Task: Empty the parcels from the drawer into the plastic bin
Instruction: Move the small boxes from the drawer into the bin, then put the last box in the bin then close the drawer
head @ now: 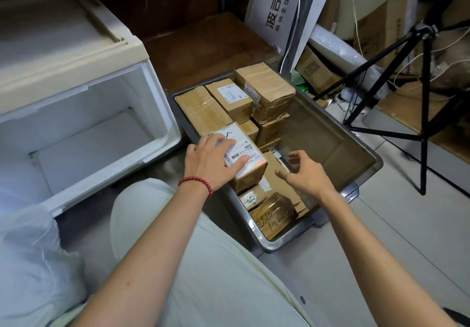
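The white drawer (pixel 89 148) on the left is pulled out and I see no parcel inside it. To its right on the floor stands the grey plastic bin (pixel 330 143), holding several brown cardboard parcels (pixel 264 87) packed along its left side and near end. My left hand (pixel 211 159), with a red bead bracelet on the wrist, rests flat on top of a labelled parcel (pixel 244 148) in the bin. Just right of that parcel, my right hand (pixel 305 174) hovers over the bin with loosely curled fingers and holds nothing.
A black tripod (pixel 424 98) stands on the tiled floor right of the bin. Behind the bin lean a white printed board (pixel 277 9), a bubble-wrap roll (pixel 338 52) and cardboard boxes (pixel 315 70). My knee (pixel 152 212) is between drawer and bin.
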`<state>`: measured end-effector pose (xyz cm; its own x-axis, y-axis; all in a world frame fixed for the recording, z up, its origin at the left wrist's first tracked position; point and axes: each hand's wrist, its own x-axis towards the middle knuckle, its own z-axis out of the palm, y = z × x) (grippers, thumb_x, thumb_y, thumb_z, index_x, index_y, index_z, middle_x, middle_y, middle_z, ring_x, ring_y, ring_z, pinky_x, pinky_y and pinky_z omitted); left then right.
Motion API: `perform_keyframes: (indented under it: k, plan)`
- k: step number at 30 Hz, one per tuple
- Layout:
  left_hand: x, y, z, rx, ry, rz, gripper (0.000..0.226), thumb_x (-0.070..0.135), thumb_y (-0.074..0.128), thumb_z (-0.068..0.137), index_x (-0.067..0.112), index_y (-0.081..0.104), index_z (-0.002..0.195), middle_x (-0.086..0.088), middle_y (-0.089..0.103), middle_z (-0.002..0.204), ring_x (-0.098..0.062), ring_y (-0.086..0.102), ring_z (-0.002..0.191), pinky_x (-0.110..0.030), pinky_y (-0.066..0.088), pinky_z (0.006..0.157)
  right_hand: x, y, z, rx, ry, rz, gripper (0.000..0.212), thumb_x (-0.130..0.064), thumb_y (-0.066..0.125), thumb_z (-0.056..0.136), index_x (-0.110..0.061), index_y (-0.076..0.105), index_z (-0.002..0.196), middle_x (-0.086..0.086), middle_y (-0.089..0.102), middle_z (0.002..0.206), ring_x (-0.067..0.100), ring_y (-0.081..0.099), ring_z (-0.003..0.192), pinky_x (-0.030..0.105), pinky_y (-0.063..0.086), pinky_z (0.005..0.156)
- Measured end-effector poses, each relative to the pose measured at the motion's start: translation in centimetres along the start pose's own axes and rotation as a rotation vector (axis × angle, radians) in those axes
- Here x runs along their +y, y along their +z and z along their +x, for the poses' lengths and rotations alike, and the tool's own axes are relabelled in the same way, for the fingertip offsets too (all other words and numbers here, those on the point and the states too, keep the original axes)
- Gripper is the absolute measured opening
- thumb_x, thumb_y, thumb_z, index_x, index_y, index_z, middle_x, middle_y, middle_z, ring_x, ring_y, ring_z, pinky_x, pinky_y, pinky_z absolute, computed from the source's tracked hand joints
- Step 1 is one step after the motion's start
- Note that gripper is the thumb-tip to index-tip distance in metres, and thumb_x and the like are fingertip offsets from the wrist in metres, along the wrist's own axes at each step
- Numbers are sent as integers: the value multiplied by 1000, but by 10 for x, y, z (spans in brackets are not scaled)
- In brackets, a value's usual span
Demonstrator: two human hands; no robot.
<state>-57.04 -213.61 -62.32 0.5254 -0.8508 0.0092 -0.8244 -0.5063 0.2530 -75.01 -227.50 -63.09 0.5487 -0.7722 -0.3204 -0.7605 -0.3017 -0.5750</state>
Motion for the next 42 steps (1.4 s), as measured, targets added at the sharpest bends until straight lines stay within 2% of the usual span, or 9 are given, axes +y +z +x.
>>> perform_keyframes:
  k: [3, 8, 12, 16, 25, 29, 33, 39, 42]
  plan:
    - [-9, -16, -2, 39, -57, 28, 58, 64, 42, 89, 32, 43, 137, 4, 42, 142, -19, 36, 129, -41, 33, 100, -20, -22, -5, 86, -84, 10, 59, -41, 67, 86, -18, 45, 136, 2, 56, 133, 21, 54, 121, 41, 44, 102]
    - [-35, -72, -17, 110, -182, 43, 57, 62, 43, 89, 33, 43, 138, 4, 46, 142, -21, 39, 130, -41, 33, 101, -73, -40, -6, 96, -220, 60, 60, -46, 67, 84, -21, 46, 135, -3, 54, 137, 16, 54, 119, 42, 46, 101]
    - [-63, -131, -34, 180, -274, 72, 57, 61, 45, 89, 32, 43, 138, 3, 48, 141, -22, 39, 131, -40, 33, 101, -149, -48, -4, 67, -368, 8, 62, -49, 67, 83, -22, 45, 135, -2, 54, 136, 16, 54, 120, 37, 47, 98]
    - [-95, -198, -46, 276, -367, 137, 56, 60, 44, 89, 33, 41, 137, 3, 49, 139, -22, 43, 127, -39, 35, 99, -232, -56, -7, 90, -554, -60, 66, -57, 65, 81, -25, 45, 135, -3, 53, 137, 17, 51, 123, 38, 47, 100]
    - [-166, -324, -71, 480, -495, 303, 57, 58, 48, 87, 33, 40, 138, 6, 49, 139, -19, 44, 127, -37, 37, 96, -392, -65, -22, 98, -893, -29, 72, -58, 63, 82, -19, 42, 139, 3, 48, 140, 21, 47, 126, 40, 46, 99]
    - [-193, -365, -71, 536, -577, 267, 60, 56, 51, 88, 29, 38, 140, 0, 45, 140, -25, 44, 126, -40, 37, 97, -453, -71, -22, 83, -944, -39, 76, -60, 61, 83, -19, 37, 141, 6, 37, 144, 24, 46, 127, 44, 44, 100]
    - [-216, -393, -65, 503, -674, 271, 71, 58, 54, 85, 27, 31, 144, -5, 41, 142, -29, 42, 128, -44, 40, 97, -499, -72, -12, 46, -941, -61, 84, -63, 63, 80, -18, 32, 143, 9, 32, 146, 26, 45, 126, 47, 44, 101]
    - [-245, -421, -52, 526, -794, 253, 81, 58, 56, 84, 20, 22, 146, -12, 43, 140, -31, 45, 126, -43, 42, 95, -549, -73, 4, -33, -910, -43, 96, -59, 65, 80, -9, 21, 149, 15, 30, 152, 31, 35, 136, 43, 36, 107]
    - [-255, -427, -46, 558, -789, 168, 87, 55, 55, 86, 18, 10, 151, -13, 37, 147, -32, 41, 131, -45, 40, 101, -567, -71, 9, -107, -872, -27, 101, -59, 66, 80, -6, 18, 151, 13, 28, 155, 30, 33, 139, 39, 35, 106]
